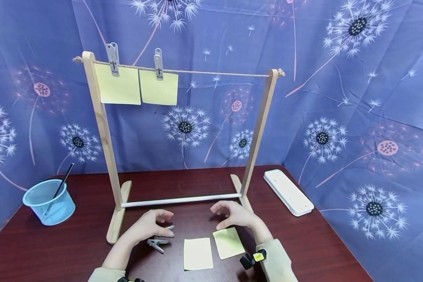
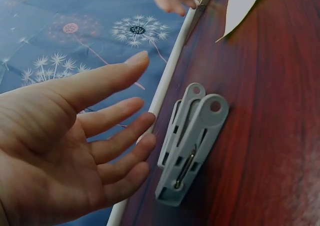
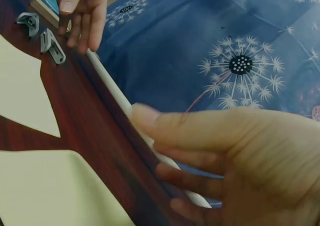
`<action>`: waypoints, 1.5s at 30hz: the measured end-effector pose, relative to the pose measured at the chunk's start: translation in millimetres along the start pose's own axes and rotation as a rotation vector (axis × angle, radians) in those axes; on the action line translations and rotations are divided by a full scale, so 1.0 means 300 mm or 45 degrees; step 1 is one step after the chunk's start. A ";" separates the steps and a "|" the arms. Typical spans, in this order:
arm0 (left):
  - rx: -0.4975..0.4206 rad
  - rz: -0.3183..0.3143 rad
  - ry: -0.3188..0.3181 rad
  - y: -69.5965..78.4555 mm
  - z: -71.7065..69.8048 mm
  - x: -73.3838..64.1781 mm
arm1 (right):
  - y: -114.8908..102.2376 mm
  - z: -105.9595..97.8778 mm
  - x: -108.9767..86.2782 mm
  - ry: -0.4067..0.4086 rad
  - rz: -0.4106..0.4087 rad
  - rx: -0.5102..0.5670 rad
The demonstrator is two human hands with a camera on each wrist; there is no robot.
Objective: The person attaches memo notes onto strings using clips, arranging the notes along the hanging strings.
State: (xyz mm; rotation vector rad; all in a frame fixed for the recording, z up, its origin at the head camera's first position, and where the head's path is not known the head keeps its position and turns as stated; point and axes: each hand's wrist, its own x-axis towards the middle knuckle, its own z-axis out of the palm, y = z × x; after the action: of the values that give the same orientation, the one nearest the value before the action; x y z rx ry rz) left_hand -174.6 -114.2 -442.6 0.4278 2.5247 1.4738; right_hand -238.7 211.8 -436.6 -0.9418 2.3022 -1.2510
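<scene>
Just beside the left fingers (image 2: 122,140) lie clothespins (image 2: 196,142).

Cream sleeves (image 1: 277,259), yellow-marked black wrist camera (image 1: 248,261)

rack (image 1: 103,129) between cup (image 1: 60,213) and case (image 1: 289,192)
before it i see two clothespins (image 1: 157,244), left of two notes (image 1: 198,253)

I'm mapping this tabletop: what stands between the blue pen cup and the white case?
The wooden stand, as the head view shows.
</scene>
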 end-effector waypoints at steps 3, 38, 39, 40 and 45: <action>0.013 -0.033 -0.002 -0.003 0.004 0.000 | 0.012 -0.003 -0.003 -0.043 0.038 -0.046; 0.133 -0.167 0.088 -0.020 0.069 0.012 | 0.029 0.025 -0.013 -0.189 0.087 -0.295; 0.137 -0.177 0.099 -0.018 0.072 0.012 | 0.029 0.024 -0.012 -0.190 0.081 -0.301; 0.142 -0.186 0.112 -0.015 0.075 0.013 | 0.028 0.024 -0.012 -0.190 0.076 -0.302; 0.192 -0.195 0.162 -0.011 0.087 0.018 | 0.029 0.026 -0.011 -0.176 0.070 -0.318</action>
State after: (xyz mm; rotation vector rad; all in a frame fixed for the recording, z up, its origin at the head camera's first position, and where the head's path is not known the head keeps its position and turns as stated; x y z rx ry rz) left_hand -172.2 -92.5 -458.3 0.1613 2.7100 1.2992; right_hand -234.9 212.8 -448.1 -1.0041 2.3922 -0.8612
